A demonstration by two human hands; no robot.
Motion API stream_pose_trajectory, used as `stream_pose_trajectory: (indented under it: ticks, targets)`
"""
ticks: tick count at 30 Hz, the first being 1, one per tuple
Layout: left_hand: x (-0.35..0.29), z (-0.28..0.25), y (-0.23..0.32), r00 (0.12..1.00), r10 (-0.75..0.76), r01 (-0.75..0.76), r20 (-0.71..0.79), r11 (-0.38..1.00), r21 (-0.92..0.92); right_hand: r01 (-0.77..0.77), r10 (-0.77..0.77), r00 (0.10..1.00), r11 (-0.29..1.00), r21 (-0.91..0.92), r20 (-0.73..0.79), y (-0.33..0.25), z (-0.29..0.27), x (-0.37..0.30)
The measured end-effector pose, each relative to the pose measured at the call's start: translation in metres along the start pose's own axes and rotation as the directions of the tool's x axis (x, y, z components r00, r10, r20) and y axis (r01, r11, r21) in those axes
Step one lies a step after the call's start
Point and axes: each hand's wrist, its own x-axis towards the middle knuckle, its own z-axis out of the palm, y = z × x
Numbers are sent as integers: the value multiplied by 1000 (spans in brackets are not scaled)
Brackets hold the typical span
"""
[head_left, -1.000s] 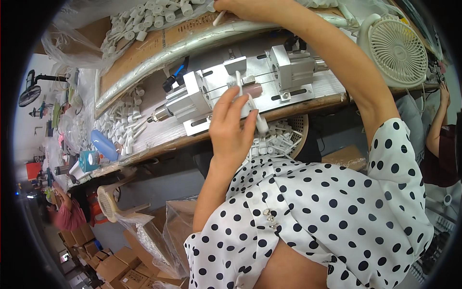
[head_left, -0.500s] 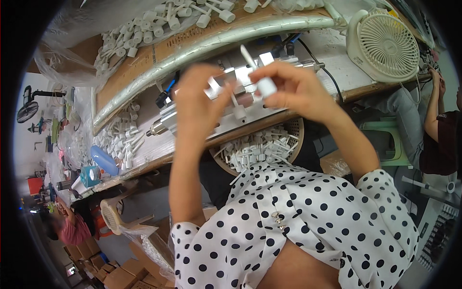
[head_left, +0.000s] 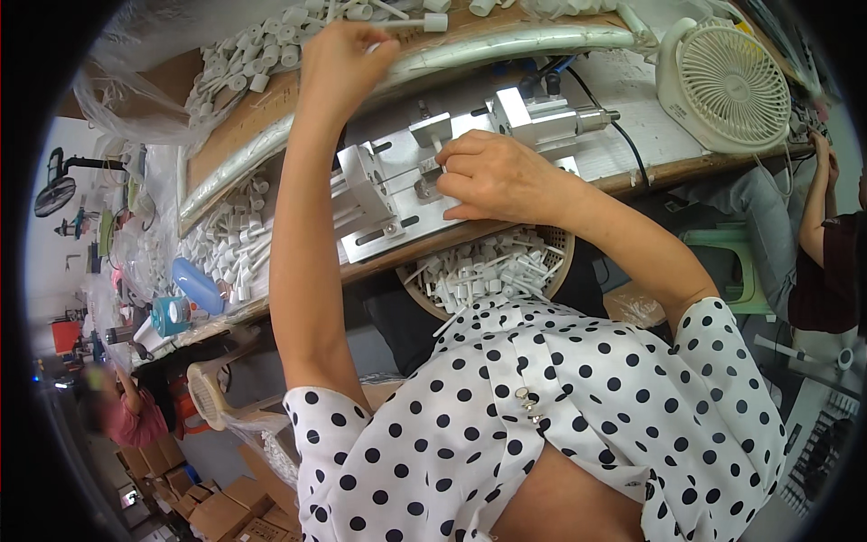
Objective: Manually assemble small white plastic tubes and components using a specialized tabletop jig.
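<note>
Right hand (head_left: 501, 181): over the middle of the metal fixture; fingers bent in around a white piece (head_left: 437, 143); the inner fingertips are hidden, so whether they pinch it or only touch it cannot be told.
White piece: at the fixture's centre; its thin stem shows just beyond the fingertips, the rest lies under the hand.
Left hand (head_left: 343, 68): raised beyond the fixture, at the near edge of the upper pile; fingers curled, thumb and fingertips close together; what they hold, if anything, cannot be told.
Metal fixture (head_left: 420, 219): flat plate bearing a left cylinder block (head_left: 363, 181), a right cylinder block (head_left: 533, 122) and a small centre block (head_left: 430, 129).
Wrapped rail (head_left: 515, 41): curved, behind the fixture, along the cardboard (head_left: 248, 117).
Upper pile (head_left: 271, 41): white stemmed parts, on and behind the cardboard.
Side pile (head_left: 230, 239): similar parts on the table, left of the fixture.
Basket (head_left: 566, 266): below the table edge, filled with similar parts.
Fan (head_left: 731, 86): cream, right end of the table (head_left: 614, 77).
Co-worker (head_left: 824, 271): seated at far right, dark top.
</note>
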Motion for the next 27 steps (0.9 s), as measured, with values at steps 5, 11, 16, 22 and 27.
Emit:
stream_pose_trajectory:
  ticks: [5,11,16,22,27]
  targets:
    - [-72,-17,36,973,-148,82,-178,938,-336,-62,53,996,989,133,69,16,-21,15]
    - [-150,28,73,961,-158,79,-225,943,-322,22,-24,999,999,-31,-47,88,-29,77]
    - [-168,44,75,961,-181,118,-207,952,-283,-63,24,982,978,199,189,101,-14,90]
    - [-184,62,78,964,-131,68,-231,962,-263,-328,309,877,945,-11,369,100,-11,113]
    - [-182,68,80,968,-74,26,-240,980,-195,-284,342,930,901,-329,134,98,7,147]
